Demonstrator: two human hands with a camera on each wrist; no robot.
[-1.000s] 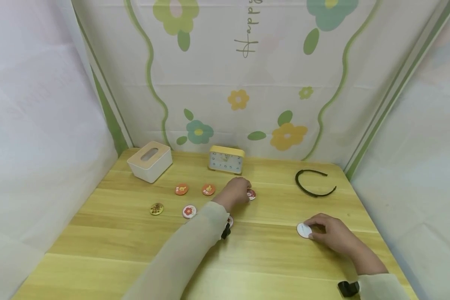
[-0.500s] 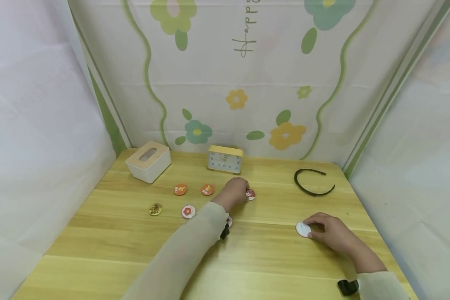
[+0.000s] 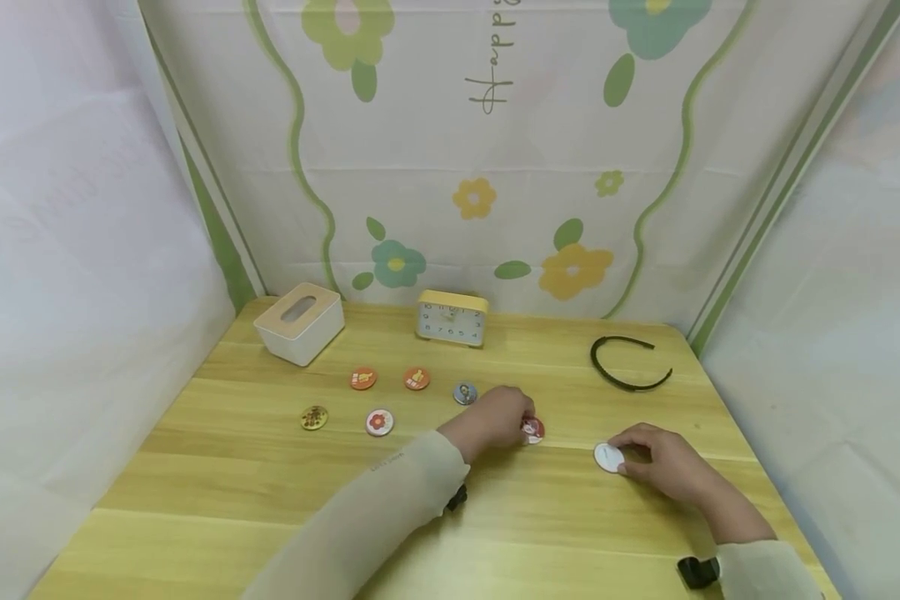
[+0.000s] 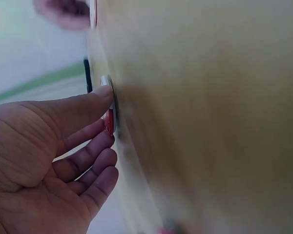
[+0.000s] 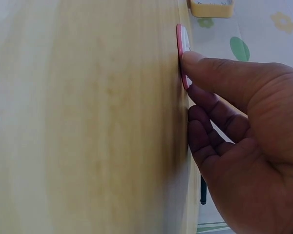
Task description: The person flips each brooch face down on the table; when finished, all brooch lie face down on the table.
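My left hand (image 3: pixel 495 417) pinches a red-and-white round badge (image 3: pixel 533 430) at the middle of the table. In the left wrist view that badge (image 4: pixel 109 124) is seen edge-on between thumb and fingers, just at the wood. Farther right, my right hand (image 3: pixel 667 467) holds another round badge (image 3: pixel 607 457) by its edge, its plain white side upward. Its red rim (image 5: pixel 178 41) shows in the right wrist view, with the thumb on the white side. A blue-grey badge (image 3: pixel 465 393) lies behind my left hand.
Left of my hands lie two orange badges (image 3: pixel 362 378), a gold one (image 3: pixel 314 417) and a red-flower one (image 3: pixel 379 422). A tissue box (image 3: pixel 311 333) and a yellow clock (image 3: pixel 452 321) stand at the back. A black headband (image 3: pixel 622 383) lies back right.
My left hand has moved toward me and slightly right with the red-and-white badge, uncovering the blue-grey badge. A badge formerly peeking out beside the left wrist is now hidden. The right hand stays put.
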